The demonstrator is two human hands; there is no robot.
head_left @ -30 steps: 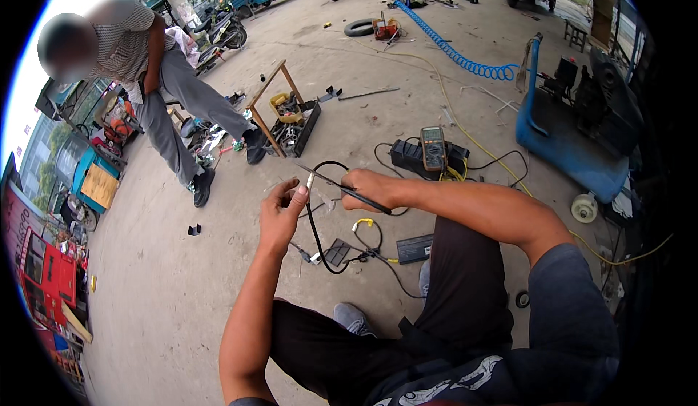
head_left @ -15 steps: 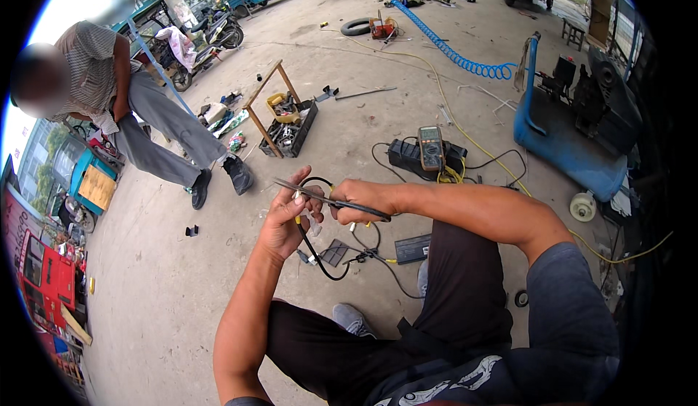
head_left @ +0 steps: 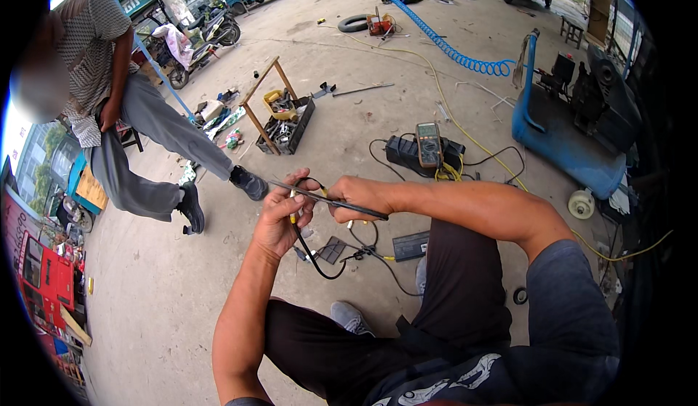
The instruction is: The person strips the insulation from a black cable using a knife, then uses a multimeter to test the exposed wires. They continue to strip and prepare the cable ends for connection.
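My left hand (head_left: 282, 213) pinches a black cable (head_left: 309, 255) with a yellow sleeve between thumb and fingers. The cable loops down toward the ground. In my closed right hand (head_left: 355, 197) is a long scissors-like tool (head_left: 363, 208) with pointed grey metal and dark handles. Its metal end crosses over the left fingers, close to the cable; whether it touches the cable I cannot tell. Below the hands lie a dark flat square piece (head_left: 332, 250), tangled leads (head_left: 369, 250) and a dark grey box (head_left: 411, 247) beside my shoe.
A multimeter (head_left: 429, 144) rests on a black case (head_left: 401, 156) ahead. A tool crate (head_left: 299, 131) stands by a wooden frame (head_left: 254, 119). To the right is a blue air tank (head_left: 567, 151) with a coiled hose (head_left: 465, 61). Another person (head_left: 145, 122) is at the left.
The other person has come nearer, with the feet now apart. My hands have barely moved; the left fingers and the cable loop have shifted slightly.
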